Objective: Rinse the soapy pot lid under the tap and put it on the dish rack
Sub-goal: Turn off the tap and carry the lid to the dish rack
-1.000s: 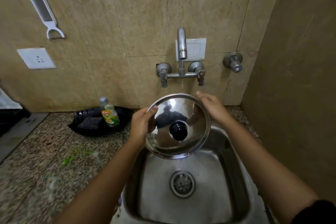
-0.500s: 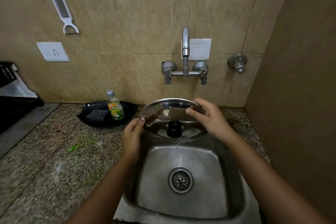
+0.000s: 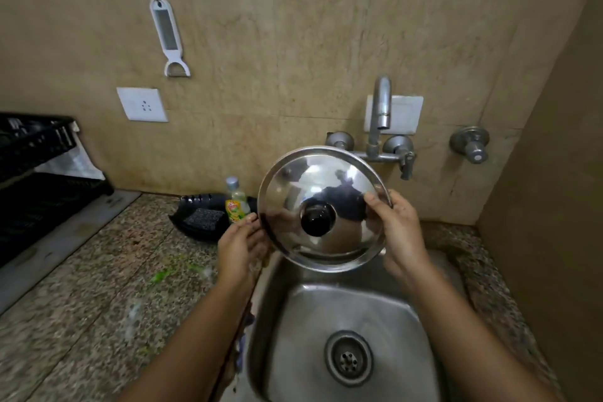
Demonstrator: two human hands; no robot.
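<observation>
Head camera looks forward and down at nearby tap [image 3: 380, 101] and sink [image 3: 281, 320].

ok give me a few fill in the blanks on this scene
The lid has a ___ knob.
It is held over the ___.
The rack stands to the ___ of the tap.
Missing words: black, sink, left.

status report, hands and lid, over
Left hand and right hand grip lid by rim. Upright above sink edge, knob facing camera. Soap bottle stands between lid and dish rack.
</observation>
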